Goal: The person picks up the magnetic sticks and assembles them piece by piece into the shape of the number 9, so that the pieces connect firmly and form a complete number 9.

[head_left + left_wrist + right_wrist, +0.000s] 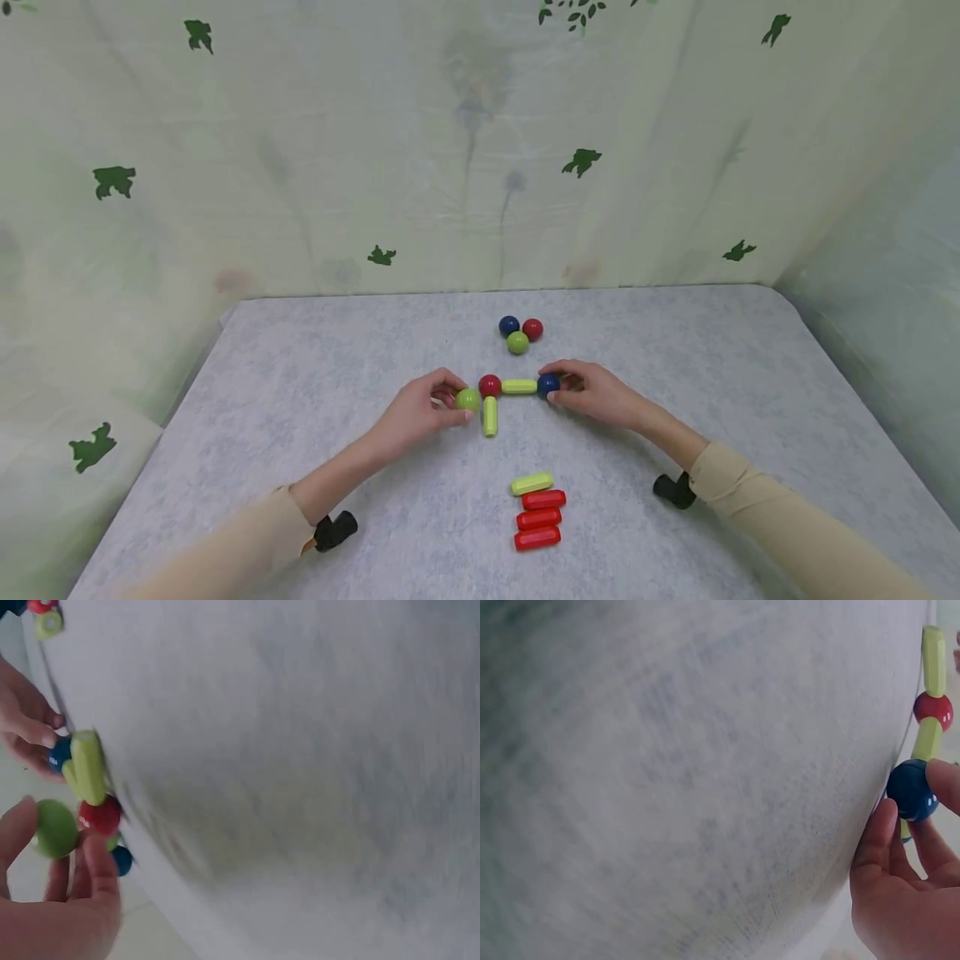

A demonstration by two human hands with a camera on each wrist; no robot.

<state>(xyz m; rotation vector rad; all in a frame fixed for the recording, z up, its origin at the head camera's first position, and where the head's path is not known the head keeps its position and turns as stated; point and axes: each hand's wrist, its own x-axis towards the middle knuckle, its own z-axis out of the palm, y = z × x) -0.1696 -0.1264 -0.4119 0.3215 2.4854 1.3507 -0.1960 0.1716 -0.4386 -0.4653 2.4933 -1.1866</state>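
Note:
My left hand (422,410) pinches a green ball (468,400) between thumb and fingers, just left of a red ball (490,385). From the red ball, one yellow-green stick (519,387) runs right to a blue ball (548,384), and another yellow-green stick (491,417) points toward the near edge. My right hand (600,395) grips the blue ball. The left wrist view shows the green ball (56,829) in the fingers beside the red ball (101,815); whether they touch is unclear. In the right wrist view, thumb and fingertips hold the blue ball (913,790).
Behind the joined pieces sit a blue ball (509,326), a red ball (533,329) and a green ball (517,342), close together. Nearer the front lie a yellow-green stick (532,483) and several red sticks (538,519) on the grey tabletop (360,333). A patterned curtain hangs behind.

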